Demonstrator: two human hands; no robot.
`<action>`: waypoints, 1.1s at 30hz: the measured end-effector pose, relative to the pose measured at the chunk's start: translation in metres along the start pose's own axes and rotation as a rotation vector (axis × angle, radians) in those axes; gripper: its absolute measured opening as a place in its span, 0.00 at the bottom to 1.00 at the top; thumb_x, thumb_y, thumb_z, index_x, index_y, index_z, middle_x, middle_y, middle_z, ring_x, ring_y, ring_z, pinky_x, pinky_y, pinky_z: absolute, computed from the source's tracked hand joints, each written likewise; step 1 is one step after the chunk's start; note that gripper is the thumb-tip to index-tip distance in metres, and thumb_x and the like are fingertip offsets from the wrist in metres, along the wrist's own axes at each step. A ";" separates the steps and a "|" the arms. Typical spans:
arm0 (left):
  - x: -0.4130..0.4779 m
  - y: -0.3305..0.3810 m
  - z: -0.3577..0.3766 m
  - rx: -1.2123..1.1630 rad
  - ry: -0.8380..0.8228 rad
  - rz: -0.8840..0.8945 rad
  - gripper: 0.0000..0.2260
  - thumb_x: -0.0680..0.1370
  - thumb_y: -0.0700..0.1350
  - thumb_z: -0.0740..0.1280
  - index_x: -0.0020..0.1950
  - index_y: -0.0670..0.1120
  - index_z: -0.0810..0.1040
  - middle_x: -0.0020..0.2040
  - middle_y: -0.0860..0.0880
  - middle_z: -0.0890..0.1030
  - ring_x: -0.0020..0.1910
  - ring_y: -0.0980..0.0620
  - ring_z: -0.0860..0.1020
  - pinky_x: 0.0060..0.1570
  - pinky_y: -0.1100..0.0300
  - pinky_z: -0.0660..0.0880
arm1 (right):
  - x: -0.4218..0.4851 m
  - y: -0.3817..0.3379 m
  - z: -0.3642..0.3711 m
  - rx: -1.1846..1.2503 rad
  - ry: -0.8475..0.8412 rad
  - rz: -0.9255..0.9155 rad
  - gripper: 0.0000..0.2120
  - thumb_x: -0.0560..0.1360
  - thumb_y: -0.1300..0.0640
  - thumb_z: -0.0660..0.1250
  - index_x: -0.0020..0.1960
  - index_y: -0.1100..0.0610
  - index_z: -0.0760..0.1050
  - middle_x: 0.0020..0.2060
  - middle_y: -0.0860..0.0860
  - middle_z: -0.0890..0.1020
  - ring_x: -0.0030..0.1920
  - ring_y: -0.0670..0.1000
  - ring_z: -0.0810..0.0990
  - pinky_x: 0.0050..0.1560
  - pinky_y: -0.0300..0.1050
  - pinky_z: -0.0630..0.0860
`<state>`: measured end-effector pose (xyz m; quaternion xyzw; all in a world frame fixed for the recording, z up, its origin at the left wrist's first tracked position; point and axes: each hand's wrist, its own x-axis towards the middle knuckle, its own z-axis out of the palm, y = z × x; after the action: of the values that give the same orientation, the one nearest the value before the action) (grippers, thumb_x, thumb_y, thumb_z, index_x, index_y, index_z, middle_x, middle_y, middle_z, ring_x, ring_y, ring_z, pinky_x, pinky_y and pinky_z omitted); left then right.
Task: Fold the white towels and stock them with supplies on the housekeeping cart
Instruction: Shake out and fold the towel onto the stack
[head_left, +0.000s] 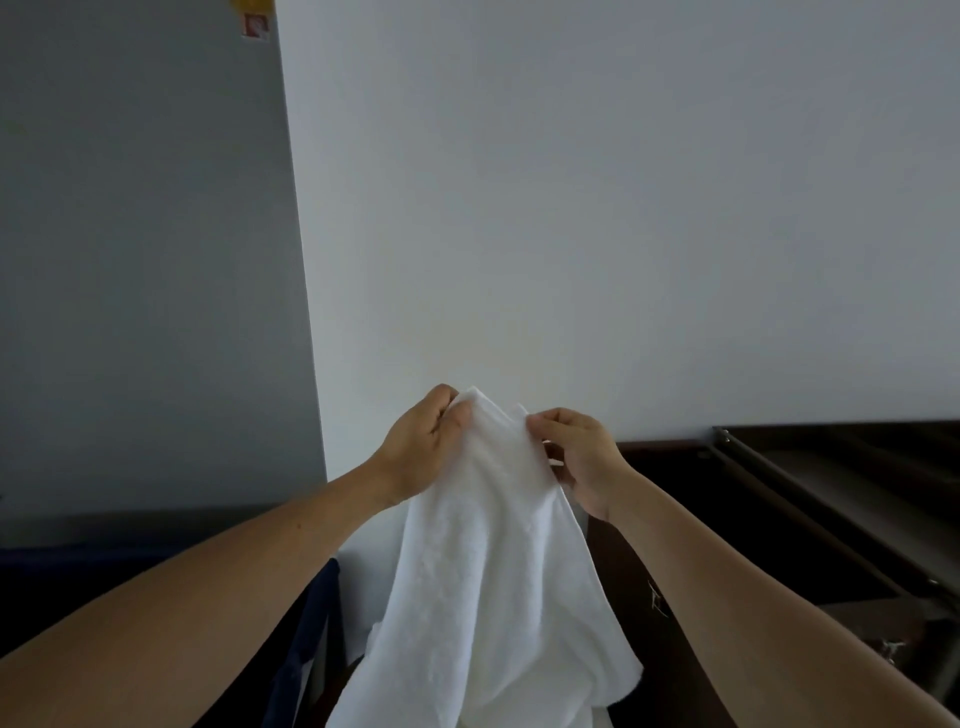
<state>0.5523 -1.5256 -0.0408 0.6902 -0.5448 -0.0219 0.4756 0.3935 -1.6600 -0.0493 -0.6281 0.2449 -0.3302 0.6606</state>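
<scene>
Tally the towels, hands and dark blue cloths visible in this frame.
white towel: 1
hands: 2 (left hand, right hand; fingers of both pinch the towel's top edge)
dark blue cloth: 1
total: 4

Left hand (420, 448), right hand (584, 458) bare; forearms bare down to frame edge.

Open air above the left hand (421, 447) & right hand (582, 457), w/ only the white wall (571, 208) behind. Below, the white towel (493, 561) they pinch hangs between the forearms, filling the centre. Rt: a dark wood unit (769, 519) crowds the forearm. Lt: navy fabric (306, 639) hangs under the forearm, grey wall (130, 260) beyond.
</scene>
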 end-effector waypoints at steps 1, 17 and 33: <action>0.000 0.002 -0.002 -0.020 0.009 0.007 0.11 0.84 0.51 0.59 0.44 0.48 0.73 0.35 0.56 0.72 0.32 0.63 0.69 0.34 0.71 0.68 | 0.001 0.000 0.001 -0.068 0.040 -0.030 0.06 0.78 0.60 0.69 0.42 0.58 0.78 0.36 0.52 0.81 0.36 0.51 0.78 0.38 0.47 0.76; 0.000 0.010 0.008 -0.362 -0.102 -0.244 0.19 0.80 0.52 0.67 0.47 0.34 0.80 0.40 0.45 0.79 0.41 0.50 0.76 0.45 0.54 0.74 | -0.011 0.007 0.014 -0.221 -0.057 -0.269 0.07 0.75 0.54 0.70 0.41 0.55 0.81 0.33 0.48 0.80 0.38 0.50 0.77 0.44 0.51 0.75; -0.006 0.013 -0.006 -0.473 -0.383 -0.226 0.19 0.79 0.57 0.65 0.53 0.40 0.80 0.47 0.48 0.83 0.45 0.52 0.82 0.45 0.61 0.77 | -0.020 0.010 0.029 -0.342 0.015 -0.367 0.07 0.75 0.51 0.73 0.42 0.51 0.78 0.31 0.39 0.80 0.34 0.41 0.77 0.38 0.40 0.75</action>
<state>0.5439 -1.5162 -0.0320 0.6000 -0.5239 -0.3302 0.5064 0.4029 -1.6262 -0.0583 -0.7623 0.1839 -0.4030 0.4720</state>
